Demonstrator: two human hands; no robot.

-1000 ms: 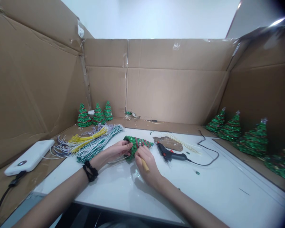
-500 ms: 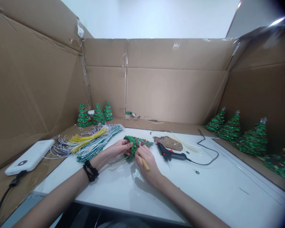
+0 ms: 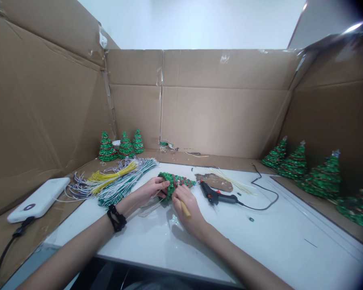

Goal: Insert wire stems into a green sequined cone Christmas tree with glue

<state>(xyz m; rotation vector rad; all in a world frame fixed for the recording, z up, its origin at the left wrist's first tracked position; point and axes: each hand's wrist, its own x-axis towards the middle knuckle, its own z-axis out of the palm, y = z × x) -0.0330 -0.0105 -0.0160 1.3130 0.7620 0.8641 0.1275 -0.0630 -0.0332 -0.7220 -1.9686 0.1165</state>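
Green beaded tree (image 3: 178,179) lies on its side between your two hands, over the white tabletop (image 3: 260,245). At left, your left hand (image 3: 149,191) is partly curled, thumb and fingers gripping the tree's wide base; you cannot tell how far the hidden fingertips reach in. Pale strands (image 3: 151,209) trail below that hand. The tree's long axis runs roughly left to right, base facing left, its narrow tip pointing right toward the glue gun (image 3: 216,196). Your right hand (image 3: 193,209) is closed around a wooden handle (image 3: 185,210), its knuckles against the tree's near side; whatever end lies beyond your fingers is hidden.
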